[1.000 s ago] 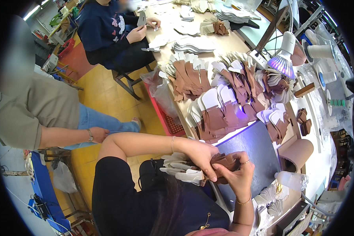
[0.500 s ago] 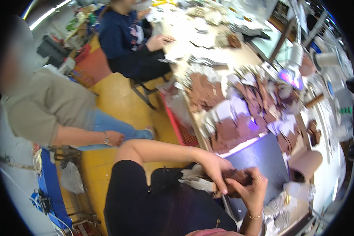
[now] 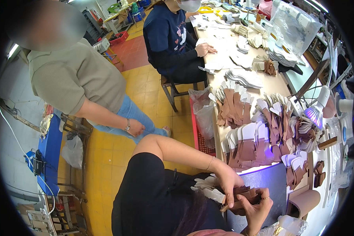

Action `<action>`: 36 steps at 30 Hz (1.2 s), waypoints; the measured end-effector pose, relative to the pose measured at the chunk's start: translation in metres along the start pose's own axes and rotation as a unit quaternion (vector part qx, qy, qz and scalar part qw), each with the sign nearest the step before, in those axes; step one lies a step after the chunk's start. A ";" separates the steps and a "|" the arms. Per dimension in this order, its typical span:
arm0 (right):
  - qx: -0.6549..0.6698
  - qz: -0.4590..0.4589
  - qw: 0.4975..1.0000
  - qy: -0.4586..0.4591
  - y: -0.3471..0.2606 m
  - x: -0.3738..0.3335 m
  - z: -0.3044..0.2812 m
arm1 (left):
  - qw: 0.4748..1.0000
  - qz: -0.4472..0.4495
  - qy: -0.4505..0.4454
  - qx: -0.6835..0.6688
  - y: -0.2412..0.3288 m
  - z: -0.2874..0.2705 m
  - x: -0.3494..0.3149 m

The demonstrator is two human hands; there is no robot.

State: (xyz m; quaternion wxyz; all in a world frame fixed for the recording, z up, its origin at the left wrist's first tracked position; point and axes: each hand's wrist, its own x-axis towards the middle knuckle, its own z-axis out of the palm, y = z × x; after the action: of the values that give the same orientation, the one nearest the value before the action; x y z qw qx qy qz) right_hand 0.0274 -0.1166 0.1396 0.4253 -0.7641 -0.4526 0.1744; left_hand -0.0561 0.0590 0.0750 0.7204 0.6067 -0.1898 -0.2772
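Head view: a bundle (image 3: 247, 192) of brown pieces with pale ends is held over the person's lap, at the near edge of the worktop (image 3: 271, 80), its pale ends pointing left. The left grip (image 3: 229, 181) closes on it from above, the thumb reaching down its side. The right grip (image 3: 259, 209) pinches the brown end, thumb in front and fingers curled over the far side (a ring shows on one finger).

Just beyond the bundle lies a dark mat (image 3: 272, 183). Behind the mat, stacks (image 3: 249, 143) of similar brown-and-white pieces fan out in rows, and a lamp (image 3: 316, 108) casts a violet glow over the nearest ones. To the right of the mat are a curled sheet (image 3: 305, 202) and a clear bottle (image 3: 292, 224), the bottle tipped on its side.

Left of the worktop, a plastic bag (image 3: 203, 110) sits at a red crate (image 3: 195, 131). A seated co-worker (image 3: 165, 39) rests a hand on the far worktop; another person (image 3: 78, 74) stands on the yellow floor (image 3: 104, 177).
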 end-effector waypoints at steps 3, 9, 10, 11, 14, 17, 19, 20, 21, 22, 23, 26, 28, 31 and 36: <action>-0.005 0.001 1.000 -0.002 0.001 0.000 0.000 | 1.000 -0.004 0.017 0.003 -0.002 0.000 -0.001; -0.006 0.005 1.000 -0.002 0.001 0.001 0.000 | 0.999 -0.011 0.011 0.030 0.002 0.000 0.000; -0.006 0.009 1.000 0.000 0.001 0.002 0.000 | 1.000 -0.010 0.004 0.026 0.003 -0.002 0.000; -0.002 0.005 1.000 0.002 0.000 0.002 0.000 | 0.999 -0.023 0.004 0.034 0.005 -0.005 -0.001; 0.003 0.000 1.000 0.007 0.000 0.004 0.000 | 0.996 -0.061 -0.003 0.066 0.011 -0.016 -0.004; 0.003 0.000 1.000 0.015 -0.001 0.008 -0.005 | 0.989 -0.089 -0.034 0.115 0.012 -0.031 0.001; 0.018 -0.005 1.000 0.021 0.000 0.012 -0.011 | 0.984 -0.084 -0.065 0.144 0.006 -0.041 0.006; 0.023 0.008 1.000 0.015 0.001 0.013 -0.015 | 0.986 -0.103 -0.069 0.110 0.001 -0.047 0.008; 0.054 0.061 0.997 0.000 0.003 0.014 -0.021 | 0.994 -0.050 -0.087 0.032 -0.006 -0.050 0.011; 0.062 0.044 0.997 0.027 0.005 0.016 -0.023 | 0.996 -0.044 -0.081 -0.005 -0.013 -0.056 0.011; 0.073 0.032 0.996 0.047 0.008 0.017 -0.026 | 0.996 -0.060 -0.060 -0.028 -0.022 -0.059 0.015; 0.145 0.071 0.985 0.055 0.019 0.019 -0.035 | 0.961 -0.125 0.053 -0.242 -0.053 -0.063 0.011; 0.191 0.107 0.973 0.072 0.026 0.016 -0.038 | 0.925 -0.099 0.088 -0.355 -0.074 -0.056 0.016; 0.196 0.139 0.966 0.090 0.032 0.009 -0.038 | 0.886 0.042 0.199 -0.417 -0.097 -0.034 0.025; 0.200 0.150 0.965 0.084 0.022 0.007 -0.039 | 0.745 0.047 0.084 -0.660 -0.116 0.000 0.023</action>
State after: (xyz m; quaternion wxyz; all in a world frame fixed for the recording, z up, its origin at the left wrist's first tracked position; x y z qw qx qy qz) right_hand 0.0681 -0.1350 0.1449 0.5750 -0.7346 -0.2513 0.2580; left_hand -0.0576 0.0315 -0.0400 0.9662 -0.0089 0.0733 -0.2471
